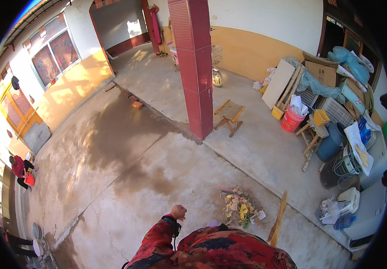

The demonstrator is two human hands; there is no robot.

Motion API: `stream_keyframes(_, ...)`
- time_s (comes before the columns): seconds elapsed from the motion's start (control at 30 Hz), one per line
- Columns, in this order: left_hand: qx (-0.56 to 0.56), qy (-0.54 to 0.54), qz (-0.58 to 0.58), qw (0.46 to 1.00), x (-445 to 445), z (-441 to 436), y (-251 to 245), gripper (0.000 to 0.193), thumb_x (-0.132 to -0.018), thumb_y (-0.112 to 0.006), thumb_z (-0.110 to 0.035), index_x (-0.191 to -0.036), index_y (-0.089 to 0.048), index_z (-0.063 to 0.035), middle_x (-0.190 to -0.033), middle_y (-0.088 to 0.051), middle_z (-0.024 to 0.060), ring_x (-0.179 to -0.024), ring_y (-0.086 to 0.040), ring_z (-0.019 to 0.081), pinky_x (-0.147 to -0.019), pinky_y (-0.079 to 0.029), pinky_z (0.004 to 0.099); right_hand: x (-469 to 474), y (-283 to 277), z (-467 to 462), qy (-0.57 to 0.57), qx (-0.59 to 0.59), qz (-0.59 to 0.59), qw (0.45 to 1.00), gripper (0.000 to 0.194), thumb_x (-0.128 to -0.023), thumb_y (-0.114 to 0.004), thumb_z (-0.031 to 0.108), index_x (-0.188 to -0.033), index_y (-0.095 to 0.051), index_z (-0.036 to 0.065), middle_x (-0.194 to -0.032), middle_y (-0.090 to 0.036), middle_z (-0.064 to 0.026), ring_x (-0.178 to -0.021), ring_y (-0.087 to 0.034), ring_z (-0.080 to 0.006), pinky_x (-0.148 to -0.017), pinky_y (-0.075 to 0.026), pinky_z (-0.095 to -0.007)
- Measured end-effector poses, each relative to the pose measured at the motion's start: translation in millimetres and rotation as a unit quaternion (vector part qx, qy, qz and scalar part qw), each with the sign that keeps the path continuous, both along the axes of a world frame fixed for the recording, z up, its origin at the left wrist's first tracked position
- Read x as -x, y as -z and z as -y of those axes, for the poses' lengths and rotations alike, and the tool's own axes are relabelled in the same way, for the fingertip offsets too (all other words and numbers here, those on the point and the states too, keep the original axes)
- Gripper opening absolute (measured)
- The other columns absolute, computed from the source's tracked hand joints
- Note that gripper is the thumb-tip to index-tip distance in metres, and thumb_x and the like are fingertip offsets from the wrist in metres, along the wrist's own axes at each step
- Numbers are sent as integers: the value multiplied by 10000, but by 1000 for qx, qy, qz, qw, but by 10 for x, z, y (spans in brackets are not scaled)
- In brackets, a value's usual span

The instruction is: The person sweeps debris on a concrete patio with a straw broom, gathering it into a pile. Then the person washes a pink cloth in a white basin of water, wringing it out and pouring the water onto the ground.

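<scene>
My left hand (179, 212) is held in front of my body at the lower middle, its fingers curled, with nothing visible in it. A dark band with a cord circles that wrist, below a red patterned sleeve. My right hand is out of view. On the concrete ground ahead and to the right lies a pile of dry leaves and litter (242, 207), with bits of white paper at its edge. A straw broom (280, 215) slants beside the pile, its lower end hidden by my jacket.
A tiled red pillar (196, 74) stands ahead by a folding stool (229, 114). Stacked crates, cardboard and a red bucket (293, 118) crowd the right. Wet ground (122, 134) spreads ahead left. A person in red (18, 166) sits far left; another person's legs (21, 247) show lower left.
</scene>
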State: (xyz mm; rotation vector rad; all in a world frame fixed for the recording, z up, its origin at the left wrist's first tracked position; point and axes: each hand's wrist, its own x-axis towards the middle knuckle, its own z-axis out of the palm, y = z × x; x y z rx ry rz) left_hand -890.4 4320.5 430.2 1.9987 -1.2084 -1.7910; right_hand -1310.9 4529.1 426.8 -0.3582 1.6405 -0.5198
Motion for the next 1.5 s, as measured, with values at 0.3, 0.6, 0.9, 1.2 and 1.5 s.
stream_keyframes(0.3,-163,35,134,977,-687,-1733,77,260,-807,-465,-170,-772,-563,68,-671,-594,153,-589,-642,249,-427,-528,364,-302,265,-635,25,-19,122,992,459,-691,-647,202,-1077,-449,50,-780,-600,-140,-667,-603,-259,-586,-505,-348)
stream_keyframes(0.6,-132,-50,79,987,-850,-2506,-41,209,-813,-494,-165,-872,-564,23,-677,-588,130,-581,-639,232,-437,-538,366,-76,312,-1309,117,-58,204,970,333,-726,-610,206,-989,-474,56,-747,-580,-129,-620,-586,-244,-550,-498,-338)
stream_keyframes(0.9,-102,-122,20,987,-1240,-2264,72,195,-804,-516,-151,-922,-551,-1,-672,-582,102,-550,-630,227,-437,-537,365,390,18,-1371,242,-45,336,909,220,-760,-574,211,-902,-498,62,-714,-560,-119,-573,-569,-229,-515,-491,-328)
stream_keyframes(1.2,-171,-261,-1,950,-2631,-1886,524,195,-810,-492,-121,-953,-515,11,-699,-569,148,-580,-627,295,-442,-532,422,-696,-732,535,274,-63,287,916,198,-797,-528,164,-930,-414,71,-670,-495,-80,-492,-489,-156,-410,-432,-271)
stream_keyframes(1.5,-100,-378,17,920,-3840,-864,239,182,-780,-473,-110,-901,-530,14,-676,-533,126,-531,-593,270,-448,-536,397,-1935,-740,2845,85,-66,244,964,174,-788,-544,86,-920,-454,17,-675,-503,-91,-503,-505,-158,-399,-412,-253)
